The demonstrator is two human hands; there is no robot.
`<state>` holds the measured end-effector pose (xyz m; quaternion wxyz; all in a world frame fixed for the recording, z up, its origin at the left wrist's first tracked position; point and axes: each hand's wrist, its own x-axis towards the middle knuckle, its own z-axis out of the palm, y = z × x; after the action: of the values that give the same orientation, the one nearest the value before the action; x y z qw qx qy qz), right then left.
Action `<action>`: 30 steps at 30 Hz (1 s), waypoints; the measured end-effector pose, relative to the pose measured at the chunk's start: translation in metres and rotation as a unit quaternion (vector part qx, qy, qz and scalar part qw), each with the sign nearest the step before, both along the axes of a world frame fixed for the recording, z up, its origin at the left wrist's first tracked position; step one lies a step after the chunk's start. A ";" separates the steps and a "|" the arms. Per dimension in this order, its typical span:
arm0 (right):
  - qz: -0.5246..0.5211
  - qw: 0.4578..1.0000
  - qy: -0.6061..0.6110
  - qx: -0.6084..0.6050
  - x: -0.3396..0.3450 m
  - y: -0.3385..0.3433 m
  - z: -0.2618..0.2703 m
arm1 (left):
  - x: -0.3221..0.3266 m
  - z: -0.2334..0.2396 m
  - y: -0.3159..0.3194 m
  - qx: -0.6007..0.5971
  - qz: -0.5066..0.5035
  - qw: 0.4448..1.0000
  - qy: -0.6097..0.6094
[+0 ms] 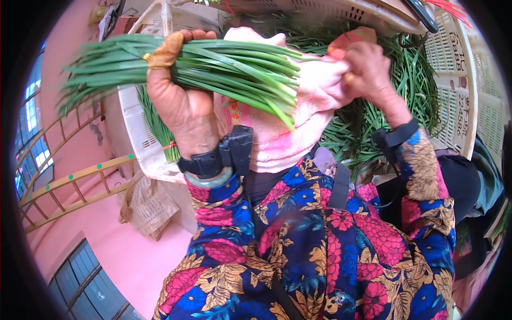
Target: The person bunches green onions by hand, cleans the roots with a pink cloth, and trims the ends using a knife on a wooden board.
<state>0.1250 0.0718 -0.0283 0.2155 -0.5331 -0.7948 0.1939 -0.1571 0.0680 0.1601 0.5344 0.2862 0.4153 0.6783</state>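
Observation:
My left hand (180, 92) grips a thick bunch of long green leaves, apparently garlic chives (240, 66). Their pale cut ends point right and the leaf tips trail left. A brown covering wraps my left thumb. Blurred by motion, my right hand (370, 70) has its fingers curled at the right part of a pink towel (288, 140). Whether it pinches the towel or a leaf is unclear. The towel spreads beneath the bunch and over my front. Loose chives (416, 88) fill a white plastic crate (448, 52) behind and beyond my right hand.
A chive bundle tied with a red band (170, 146) stands in a white crate (138, 132) at left. Below hangs a woven sack (150, 204). Farther left is a wooden ladder (76, 188). A dark, flat object (422, 14) sits at the upper right.

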 end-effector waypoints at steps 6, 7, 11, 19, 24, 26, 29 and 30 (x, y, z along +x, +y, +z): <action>-0.010 0.874 0.486 0.017 0.002 -0.010 0.103 | -0.006 -0.007 -0.018 0.012 0.111 0.989 0.093; 0.026 0.865 0.494 0.080 -0.002 -0.015 0.117 | -0.002 -0.010 -0.016 0.011 0.106 0.990 0.090; 0.172 0.895 0.344 0.227 -0.077 -0.032 0.138 | 0.013 -0.012 -0.009 0.056 0.159 0.977 0.129; 0.103 0.923 0.357 0.099 -0.116 -0.067 0.074 | -0.005 -0.015 -0.015 0.071 0.147 0.968 0.191; 0.099 0.975 0.193 -0.052 -0.101 -0.067 0.054 | 0.003 -0.028 -0.009 0.067 0.118 0.976 0.170; 0.136 0.982 0.113 -0.060 -0.092 -0.065 0.041 | -0.006 -0.035 -0.008 0.048 0.115 0.982 0.142; 0.128 0.943 -0.033 -0.304 -0.064 -0.057 0.029 | -0.003 -0.028 -0.004 0.043 0.107 0.980 0.162; 0.114 0.907 0.028 -0.405 -0.049 -0.050 0.027 | 0.000 -0.026 -0.002 0.055 0.111 0.978 0.166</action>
<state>0.0762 0.0215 -0.0011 -0.0205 -0.4744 -0.6968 0.5376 -0.1575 0.0655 0.1339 0.3626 0.3763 0.4893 0.6982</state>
